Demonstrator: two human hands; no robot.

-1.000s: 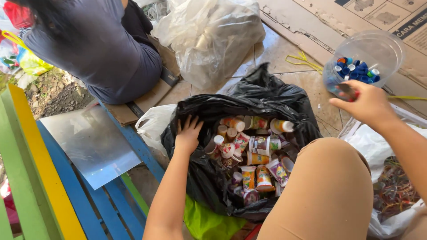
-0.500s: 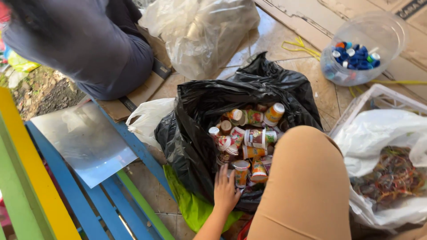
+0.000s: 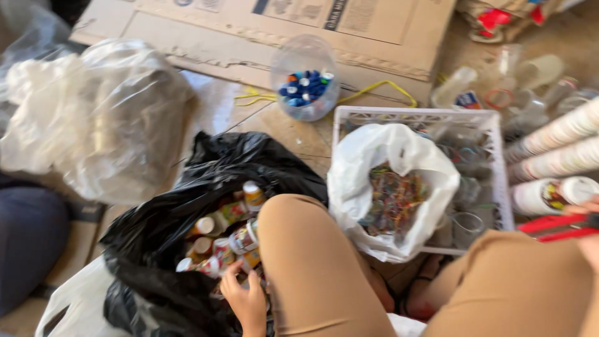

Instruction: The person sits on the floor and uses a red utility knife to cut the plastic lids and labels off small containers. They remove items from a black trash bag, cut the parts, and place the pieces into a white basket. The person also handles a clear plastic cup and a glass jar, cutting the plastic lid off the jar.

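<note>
Everything around me sits on the dusty tan floor (image 3: pixel 293 134): a flattened cardboard sheet (image 3: pixel 249 31) lies across the far side, with a clear tub of blue caps (image 3: pixel 306 78) just in front of it and a yellow cord (image 3: pixel 374 90) trailing beside that tub. Nearer my knees lie an open black bag of small bottles (image 3: pixel 187 243), a big clear plastic bag (image 3: pixel 100 118) to its left, and a white crate (image 3: pixel 493 143) holding a white bag (image 3: pixel 387 162). Stacked cups (image 3: pixel 555 150) lie on their sides to the right.
</note>
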